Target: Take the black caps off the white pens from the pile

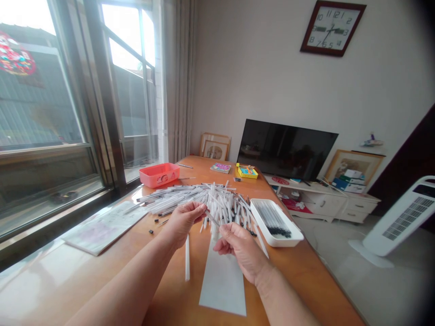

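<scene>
Head view: partway state of handwork on pen parts, with places given relative to the white tray (295, 236) on the counter (176, 294). Left of the tray, a slim pen tube (213, 218) is held slantwise between the two hands. The left hand (190, 218) has a narrow grip, thumb and fingertips pinched on the tube's far end; the right hand (238, 246) pinches the near end with a similarly narrow grip, its lower fingers curled. What stands finished, as far as can be judged, is the row of clear pens (270, 215) inside the tray, lying side by side with their dark ends toward the person. What is left appears to be much the larger share: a broad heap of loose pen tubes (220, 201), pale and partly black-ended, spreads left of the tray in crossed directions. Nearer the person than the tray, and to its left, lie a white paper sheet (224, 287) and a lone white tube (187, 260). Farther left of the tray are small black caps (151, 232). Beyond the heap, left of and farther than the tray, stands a pink plastic box (159, 176); its contents cannot be made out.
</scene>
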`<action>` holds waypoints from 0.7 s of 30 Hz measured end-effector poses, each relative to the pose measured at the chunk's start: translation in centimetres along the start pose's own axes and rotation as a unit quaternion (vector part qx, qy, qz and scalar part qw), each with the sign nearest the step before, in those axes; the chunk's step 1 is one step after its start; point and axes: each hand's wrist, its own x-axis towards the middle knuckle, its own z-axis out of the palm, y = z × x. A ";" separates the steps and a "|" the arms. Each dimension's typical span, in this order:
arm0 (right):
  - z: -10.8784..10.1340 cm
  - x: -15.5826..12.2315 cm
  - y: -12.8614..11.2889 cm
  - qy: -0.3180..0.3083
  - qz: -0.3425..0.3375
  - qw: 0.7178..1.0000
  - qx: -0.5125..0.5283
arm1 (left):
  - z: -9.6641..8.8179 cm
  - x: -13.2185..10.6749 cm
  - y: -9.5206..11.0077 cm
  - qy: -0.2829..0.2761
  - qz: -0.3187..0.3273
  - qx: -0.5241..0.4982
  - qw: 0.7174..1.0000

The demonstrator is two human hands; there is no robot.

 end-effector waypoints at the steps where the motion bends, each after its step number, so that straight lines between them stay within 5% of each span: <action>1: 0.0 0.0 0.0 0.012 -0.003 1.000 -0.013 | 0.0 0.0 -0.1 0.003 0.000 0.002 1.000; 4: 0.0 0.0 -0.1 0.022 -0.004 0.999 -0.033 | 0.1 0.0 0.0 -0.004 0.001 -0.009 1.000; 11: 0.0 0.0 0.2 -0.064 0.035 0.997 0.033 | 0.5 -0.5 0.8 -0.043 0.001 -0.044 0.998; 21: 0.3 0.0 0.1 0.003 -0.012 1.000 -0.023 | 0.5 -0.2 -0.1 -0.004 -0.010 -0.031 0.999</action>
